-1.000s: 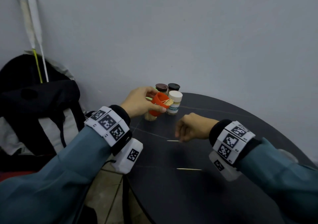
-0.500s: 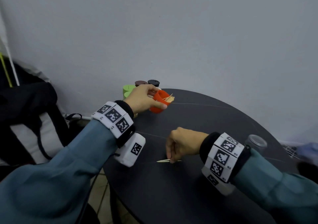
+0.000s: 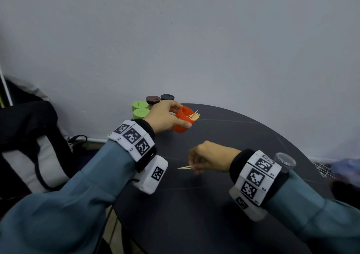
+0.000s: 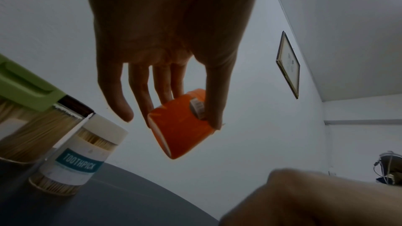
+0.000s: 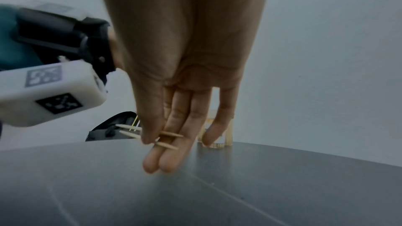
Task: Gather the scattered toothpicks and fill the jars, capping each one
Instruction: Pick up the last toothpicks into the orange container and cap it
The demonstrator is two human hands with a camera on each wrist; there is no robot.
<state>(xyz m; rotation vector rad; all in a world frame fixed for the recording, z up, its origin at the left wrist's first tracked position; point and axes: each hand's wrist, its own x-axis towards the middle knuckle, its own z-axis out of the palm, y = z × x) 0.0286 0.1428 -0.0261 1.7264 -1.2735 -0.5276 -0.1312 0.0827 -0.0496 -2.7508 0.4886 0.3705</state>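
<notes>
Only wristward: two pinched toothpicks [image 5: 150, 137]

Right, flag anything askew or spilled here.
Nothing has spilled. The orange jar is tilted in the left hand, toothpicks poking from its mouth. The right hand pinches two toothpicks above the table.

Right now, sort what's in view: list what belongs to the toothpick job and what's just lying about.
Part of the job:
- orange jar, open and tilted, toothpicks sticking out, held by the left hand
- two toothpicks pinched in the right hand
- capped jars at the table's far edge
- white-capped jar labelled TOOTHPICK

Lying about:
- black bag left of the table
- framed picture on the wall
</notes>
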